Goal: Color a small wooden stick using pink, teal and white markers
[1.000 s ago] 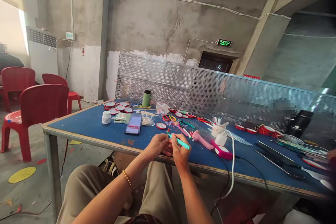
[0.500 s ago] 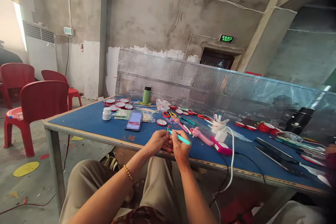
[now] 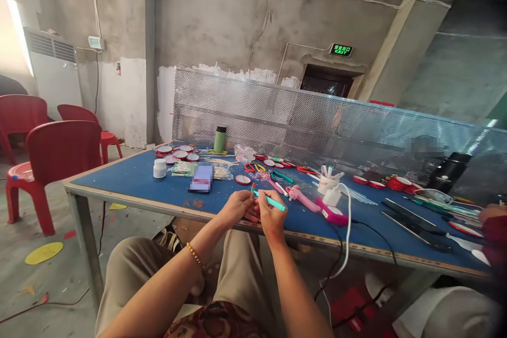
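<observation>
1 marker (image 3: 274,202) | right hand (image 3: 272,220) gripping it | 1 red piece (image 3: 253,187) | left hand (image 3: 238,207) seemingly pinching

The left hand (image 3: 241,207) pinches a small piece (image 3: 253,187), slim and upright, its red top poking above the fingers; its lower part is mostly hidden. The right hand (image 3: 271,217) grips a turquoise pen (image 3: 275,203), its barrel slanting down to the right and its other end pointing left at the piece; whether they touch is unclear. Both are held over the near edge of the table (image 3: 130,182), around the middle of its visible length.
</observation>
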Motion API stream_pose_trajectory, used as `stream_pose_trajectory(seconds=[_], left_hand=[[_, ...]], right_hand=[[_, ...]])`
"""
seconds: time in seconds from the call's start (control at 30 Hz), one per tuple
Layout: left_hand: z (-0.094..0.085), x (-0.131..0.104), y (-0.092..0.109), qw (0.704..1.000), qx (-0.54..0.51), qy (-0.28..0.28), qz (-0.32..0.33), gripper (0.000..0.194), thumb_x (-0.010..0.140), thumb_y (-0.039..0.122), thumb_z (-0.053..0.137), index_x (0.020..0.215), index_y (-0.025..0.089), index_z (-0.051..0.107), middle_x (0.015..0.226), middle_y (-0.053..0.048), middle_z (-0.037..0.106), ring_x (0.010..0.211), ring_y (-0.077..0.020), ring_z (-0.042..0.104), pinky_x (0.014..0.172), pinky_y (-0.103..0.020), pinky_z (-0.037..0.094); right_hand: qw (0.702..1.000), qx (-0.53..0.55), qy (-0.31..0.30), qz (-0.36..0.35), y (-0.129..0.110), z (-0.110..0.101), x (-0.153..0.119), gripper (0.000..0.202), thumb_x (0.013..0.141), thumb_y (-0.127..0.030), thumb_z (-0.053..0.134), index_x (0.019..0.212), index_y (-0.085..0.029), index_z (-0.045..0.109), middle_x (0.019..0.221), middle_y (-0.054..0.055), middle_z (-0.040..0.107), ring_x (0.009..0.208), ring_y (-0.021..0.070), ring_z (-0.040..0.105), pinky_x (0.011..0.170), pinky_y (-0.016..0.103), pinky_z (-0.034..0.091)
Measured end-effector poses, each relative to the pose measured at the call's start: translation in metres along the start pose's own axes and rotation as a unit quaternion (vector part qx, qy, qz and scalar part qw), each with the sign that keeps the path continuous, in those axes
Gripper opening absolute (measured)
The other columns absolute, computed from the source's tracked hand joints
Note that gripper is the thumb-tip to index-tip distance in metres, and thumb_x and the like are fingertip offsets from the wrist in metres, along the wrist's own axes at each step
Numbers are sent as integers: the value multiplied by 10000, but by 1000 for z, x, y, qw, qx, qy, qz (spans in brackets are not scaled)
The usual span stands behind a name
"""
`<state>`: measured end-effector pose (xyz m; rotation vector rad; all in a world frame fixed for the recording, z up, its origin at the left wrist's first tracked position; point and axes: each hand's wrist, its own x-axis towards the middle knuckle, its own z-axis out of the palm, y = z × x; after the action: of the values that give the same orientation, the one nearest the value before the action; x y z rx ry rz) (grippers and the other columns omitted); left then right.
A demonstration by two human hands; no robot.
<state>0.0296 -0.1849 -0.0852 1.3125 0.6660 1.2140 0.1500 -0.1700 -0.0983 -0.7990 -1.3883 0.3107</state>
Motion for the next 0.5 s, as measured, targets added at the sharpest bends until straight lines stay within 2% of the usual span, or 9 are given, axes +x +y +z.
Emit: stream_pose_trajectory(seconds=[0.17, 0.33, 0.5], left_hand=[[-2, 0, -2, 1000, -1, -2, -6, 409, 725, 490, 733, 789, 127, 554, 645, -36, 649, 530, -137, 665, 571, -264, 581], [-3, -1, -1, 1000, 1, -1, -13, 352, 784, 451, 693, 817, 124, 565, 698, -58, 682, 568, -150, 684, 580, -262, 582], [-4, -3, 1, 1000, 5, 1, -16, 329, 774, 407, 712, 826, 114, 572, 716, -58, 682, 576, -144, 686, 580, -256, 587]], right_hand=[[999, 38, 6, 29, -6, 2, 0, 245, 848, -415, 635, 767, -184, 627, 597, -12, 622, 460, 121, 560, 461, 241, 495], [1000, 16, 3, 15, -7, 1, -1, 245, 866, -414, 608, 773, -188, 625, 602, -11, 627, 468, 121, 566, 467, 236, 487], [1000, 9, 3, 9, -5, 2, -1, 220, 868, -388, 599, 771, -193, 630, 627, -3, 642, 519, 129, 583, 495, 234, 484]])
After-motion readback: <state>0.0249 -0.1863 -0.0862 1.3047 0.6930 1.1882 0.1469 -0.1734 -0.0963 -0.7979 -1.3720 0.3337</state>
